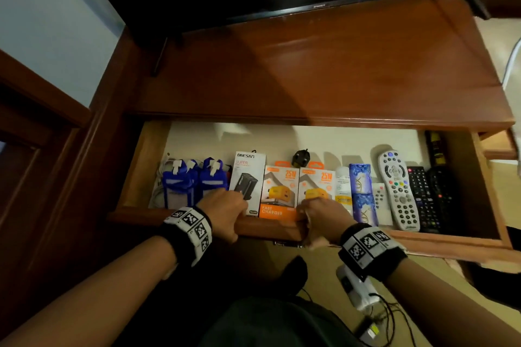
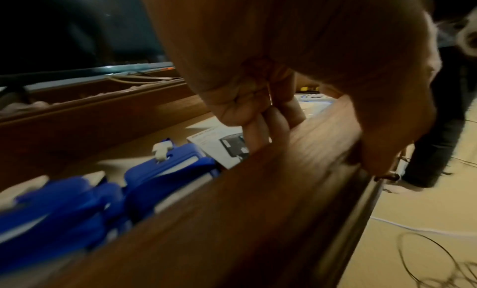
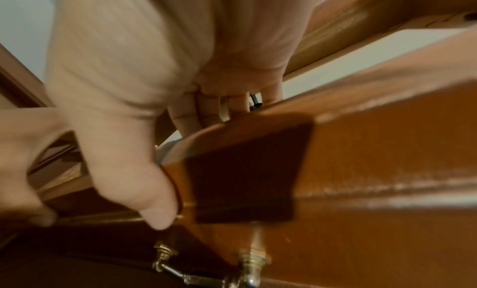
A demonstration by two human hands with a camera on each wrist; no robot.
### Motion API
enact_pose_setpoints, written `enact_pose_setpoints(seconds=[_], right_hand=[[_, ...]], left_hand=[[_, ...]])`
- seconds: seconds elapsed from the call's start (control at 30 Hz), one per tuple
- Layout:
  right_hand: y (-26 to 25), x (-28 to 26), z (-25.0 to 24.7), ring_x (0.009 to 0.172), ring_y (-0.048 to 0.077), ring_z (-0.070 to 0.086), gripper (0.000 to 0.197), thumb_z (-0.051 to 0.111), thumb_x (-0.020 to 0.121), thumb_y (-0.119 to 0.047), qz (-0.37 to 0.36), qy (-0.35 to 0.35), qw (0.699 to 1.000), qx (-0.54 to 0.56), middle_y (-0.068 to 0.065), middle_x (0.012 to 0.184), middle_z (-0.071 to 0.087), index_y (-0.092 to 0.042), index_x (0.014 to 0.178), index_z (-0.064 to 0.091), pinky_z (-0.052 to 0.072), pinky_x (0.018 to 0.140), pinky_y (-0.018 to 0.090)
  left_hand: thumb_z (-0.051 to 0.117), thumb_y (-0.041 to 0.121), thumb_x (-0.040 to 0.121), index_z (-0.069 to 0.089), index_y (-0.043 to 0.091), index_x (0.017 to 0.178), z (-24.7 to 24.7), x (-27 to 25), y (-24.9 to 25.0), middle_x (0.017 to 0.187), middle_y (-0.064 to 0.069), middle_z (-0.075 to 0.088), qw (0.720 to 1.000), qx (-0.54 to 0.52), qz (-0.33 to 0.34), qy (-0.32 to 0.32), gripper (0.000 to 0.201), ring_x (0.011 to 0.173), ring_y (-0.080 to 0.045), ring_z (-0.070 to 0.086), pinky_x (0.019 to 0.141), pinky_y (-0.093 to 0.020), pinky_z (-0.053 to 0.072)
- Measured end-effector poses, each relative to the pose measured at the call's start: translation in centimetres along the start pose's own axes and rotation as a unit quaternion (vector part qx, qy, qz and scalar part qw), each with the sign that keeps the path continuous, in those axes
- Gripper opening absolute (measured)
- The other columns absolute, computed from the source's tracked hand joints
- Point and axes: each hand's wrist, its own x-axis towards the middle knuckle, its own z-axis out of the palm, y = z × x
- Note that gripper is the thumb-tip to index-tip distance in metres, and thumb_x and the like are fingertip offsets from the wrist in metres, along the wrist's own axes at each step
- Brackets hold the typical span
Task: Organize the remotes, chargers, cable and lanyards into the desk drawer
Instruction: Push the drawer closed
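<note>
Wooden drawer front [image 1: 270, 229] is gripped by both hands: left hand [image 1: 225, 213] and right hand [image 1: 320, 220] curl fingers over its rim, 2 orange charger boxes [image 1: 279, 191] just beyond the fingertips.

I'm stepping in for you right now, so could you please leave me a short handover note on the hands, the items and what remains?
Left hand: grips the drawer front, fingers curled over its top edge.
Right hand: same grip, beside the left.
In the open drawer, a row: white cable far left, blue lanyards, charger boxes, loose black plug behind them, remotes at right.
Done: everything looks sorted; the desktop shows nothing left.
Left: probably just push the drawer shut.
</note>
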Motion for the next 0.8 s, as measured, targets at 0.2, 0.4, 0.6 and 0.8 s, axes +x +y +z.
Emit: enact_pose_setpoints(seconds=[0.2,0.4,0.6,0.8], right_hand=[[2.9,3.2,-3.7,0.128,0.028,0.031,0.087,0.079,0.058,-0.056,0.007,0.152,0.985,-0.076,0.005,0.141,0.036,-0.03,0.133,0.044,0.034,0.106,0.049],[6.8,6.5,-10.2,0.146,0.033,-0.006,0.139,0.083,0.042,-0.063,0.101,0.262,0.959,-0.039,0.005,0.159,-0.013,-0.047,0.145,-0.009,0.01,0.107,0.065],[9.0,11.5,-15.4,0.14,0.029,-0.03,0.157,0.064,0.028,-0.088,0.083,0.092,0.987,-0.101,0.004,0.15,-0.039,-0.035,0.142,-0.03,0.001,0.111,0.063],[8.7,12.7,-13.5,0.145,0.039,-0.004,0.144,0.077,0.047,-0.068,0.114,0.175,0.964,-0.166,0.015,0.157,-0.015,-0.03,0.148,-0.018,0.02,0.106,0.067]], left_hand=[[0.081,0.054,0.053,0.022,0.033,0.14,-3.0,2.2,-2.1,0.149,-0.001,0.005,0.98,-0.012,-0.081,0.181,0.107,0.137,-0.026,0.013,0.111,-0.045,0.019],[0.083,0.063,0.042,-0.012,0.031,0.147,-7.5,7.6,-5.8,0.149,-0.002,-0.039,0.971,0.02,-0.103,0.214,0.145,0.143,-0.027,-0.021,0.115,-0.049,0.008],[0.075,0.076,0.035,-0.014,0.037,0.146,-11.2,12.1,-9.9,0.152,0.003,-0.034,0.978,0.042,-0.035,0.203,0.148,0.143,-0.025,-0.024,0.116,-0.049,0.004],[0.067,0.078,0.044,-0.005,0.046,0.145,-13.0,14.4,-12.2,0.155,0.006,-0.029,0.969,0.059,0.045,0.237,0.128,0.144,-0.024,-0.02,0.115,-0.049,0.003]])
